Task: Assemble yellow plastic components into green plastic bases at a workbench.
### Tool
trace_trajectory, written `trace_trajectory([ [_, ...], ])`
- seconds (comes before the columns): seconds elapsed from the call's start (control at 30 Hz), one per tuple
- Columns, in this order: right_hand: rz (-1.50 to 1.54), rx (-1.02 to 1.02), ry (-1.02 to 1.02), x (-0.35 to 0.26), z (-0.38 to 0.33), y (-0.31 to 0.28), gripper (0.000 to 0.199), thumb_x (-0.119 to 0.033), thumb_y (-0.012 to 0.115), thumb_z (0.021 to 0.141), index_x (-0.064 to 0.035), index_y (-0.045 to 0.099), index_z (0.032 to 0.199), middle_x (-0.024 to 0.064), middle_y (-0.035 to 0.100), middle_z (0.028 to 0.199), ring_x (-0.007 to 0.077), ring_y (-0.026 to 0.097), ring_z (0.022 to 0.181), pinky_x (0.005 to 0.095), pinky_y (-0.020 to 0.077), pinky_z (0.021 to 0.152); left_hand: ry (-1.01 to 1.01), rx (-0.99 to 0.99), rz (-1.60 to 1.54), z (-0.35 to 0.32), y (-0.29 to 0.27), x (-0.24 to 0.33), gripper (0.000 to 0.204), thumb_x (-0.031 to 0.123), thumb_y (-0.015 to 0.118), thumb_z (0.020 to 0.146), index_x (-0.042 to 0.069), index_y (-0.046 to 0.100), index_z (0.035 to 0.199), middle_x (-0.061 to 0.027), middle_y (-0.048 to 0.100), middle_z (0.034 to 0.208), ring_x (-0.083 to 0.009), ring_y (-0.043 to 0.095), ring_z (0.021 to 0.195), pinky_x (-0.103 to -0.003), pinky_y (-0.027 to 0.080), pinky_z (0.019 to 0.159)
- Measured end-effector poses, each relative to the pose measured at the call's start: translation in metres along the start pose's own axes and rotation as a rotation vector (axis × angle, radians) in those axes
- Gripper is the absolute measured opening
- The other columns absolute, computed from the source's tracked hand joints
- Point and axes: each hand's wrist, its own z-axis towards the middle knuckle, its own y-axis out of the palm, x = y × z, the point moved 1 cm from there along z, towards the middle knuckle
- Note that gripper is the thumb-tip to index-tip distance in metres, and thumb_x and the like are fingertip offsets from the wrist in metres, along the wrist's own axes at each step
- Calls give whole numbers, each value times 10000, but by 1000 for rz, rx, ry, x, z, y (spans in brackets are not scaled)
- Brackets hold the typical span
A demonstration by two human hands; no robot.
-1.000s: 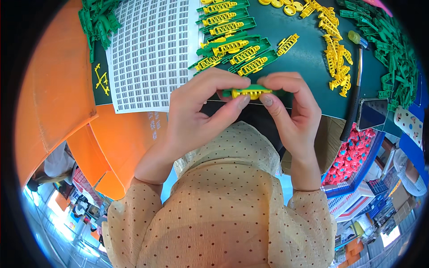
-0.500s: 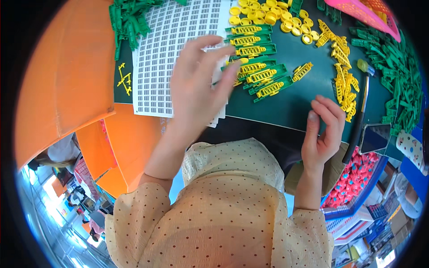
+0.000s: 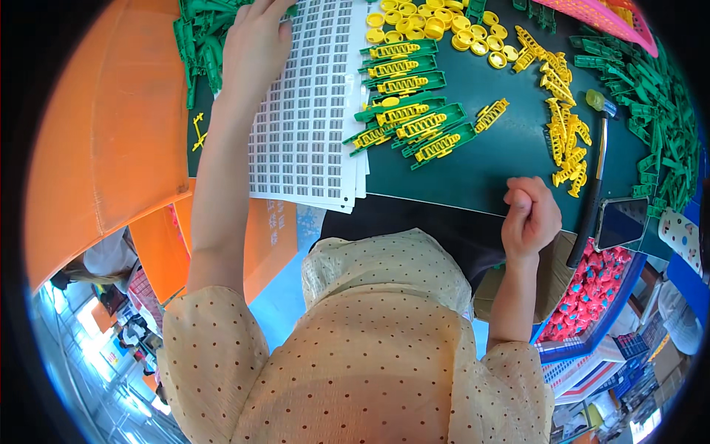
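The left hand (image 3: 255, 46) is stretched open-fingered onto the green parts pile (image 3: 198, 37) at the mat's far-left corner – the right hand (image 3: 529, 216), fisted at the near edge, grips something unseen – and the label sheets (image 3: 307, 111) could be dragged askew.

The green parts (image 3: 403, 103) and yellow clips (image 3: 566, 140) look like smooth, slightly glossy moulded plastic. The label sheets (image 3: 307, 133) are matt white paper. The desk (image 3: 481, 170) surface is matt dark green; the phone (image 3: 617, 222) near its right edge has glossy glass.
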Motion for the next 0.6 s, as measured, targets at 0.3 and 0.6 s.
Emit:
trace_trajectory([
  [0.3, 37, -75, 258, -10, 12, 2, 67, 11, 632, 920, 2, 658, 981, 107, 631, 805, 135, 586, 622, 239, 453, 580, -200, -15, -201, -18, -9, 1, 127, 89, 680, 853, 32, 638, 958, -109, 590, 1017, -260, 647, 849, -347, 528, 767],
  [0.6, -355, -276, -110, -3, 54, 23, 457, 77, 691, 744, -89, 665, 1169, 55, 670, 1127, 257, 595, 925, 348, 495, 811, -188, 376, -519, -50, -67, 55, 169, -67, 680, 785, 4, 641, 934, -87, 625, 949, -192, 626, 847, -311, 514, 781],
])
